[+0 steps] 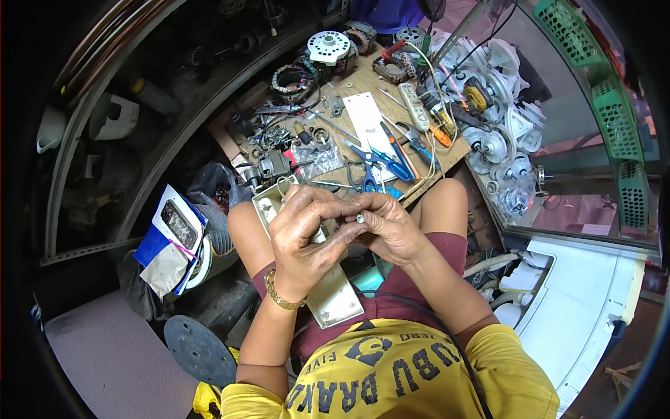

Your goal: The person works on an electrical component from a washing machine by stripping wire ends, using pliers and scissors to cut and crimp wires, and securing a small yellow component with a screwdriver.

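- The yellow shirt (391,366) lay nearest, below the fingers, with a black cable (457,335) running over it.
- The right hand (392,227) pinched a small grey metal piece (360,218) between its thumb and fingers, the round end showing at the fingertips.
- The left hand (307,222) had its fingers drawn in around the same spot; whether they also gripped the piece, I could not tell.
- A gold wristwatch (280,292) circled the left wrist, behind those fingers.
- Under the left fingers, a long cream casing (333,302) rested slantwise on the lap, over dark red shorts (447,253).
- Just beyond the fingertips, blue scissors (375,162) lay on the wooden bench (457,151), with blue-handled pliers (419,146) to their right.
- Farther beyond the fingers were a white strip (363,115) and a power strip (414,106).
- Well left of the fingers stood a blue folder (152,246).
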`<state>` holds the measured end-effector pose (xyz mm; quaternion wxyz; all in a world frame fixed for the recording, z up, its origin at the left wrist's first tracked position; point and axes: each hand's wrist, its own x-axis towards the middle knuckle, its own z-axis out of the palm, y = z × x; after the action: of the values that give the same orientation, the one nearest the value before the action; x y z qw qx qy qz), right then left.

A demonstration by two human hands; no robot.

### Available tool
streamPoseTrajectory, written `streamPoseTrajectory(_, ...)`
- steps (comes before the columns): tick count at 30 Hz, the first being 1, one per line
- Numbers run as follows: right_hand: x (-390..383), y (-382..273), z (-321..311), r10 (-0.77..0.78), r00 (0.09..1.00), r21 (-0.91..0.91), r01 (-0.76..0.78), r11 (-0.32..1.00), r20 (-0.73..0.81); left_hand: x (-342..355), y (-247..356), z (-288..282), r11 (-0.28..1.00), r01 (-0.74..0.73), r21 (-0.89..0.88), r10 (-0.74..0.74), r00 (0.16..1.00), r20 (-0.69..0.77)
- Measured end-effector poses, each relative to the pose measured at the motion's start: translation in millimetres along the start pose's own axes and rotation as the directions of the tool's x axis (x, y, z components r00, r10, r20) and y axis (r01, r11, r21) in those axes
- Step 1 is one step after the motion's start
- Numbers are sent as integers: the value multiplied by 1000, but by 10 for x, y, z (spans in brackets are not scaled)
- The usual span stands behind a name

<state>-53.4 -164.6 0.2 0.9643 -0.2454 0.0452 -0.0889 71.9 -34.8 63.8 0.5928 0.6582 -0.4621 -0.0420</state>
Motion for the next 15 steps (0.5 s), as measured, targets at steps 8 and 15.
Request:
streamPoseTrajectory(8,-391,69,-156,79,997,-59,-80,995,-24,-575,-35,57,998,66,7,-66,991,115)
streamPoseTrajectory(15,-558,-68,-631,-116,895,-517,-139,845,-430,-899,-533,-460,837,348,423,-243,928,-283)
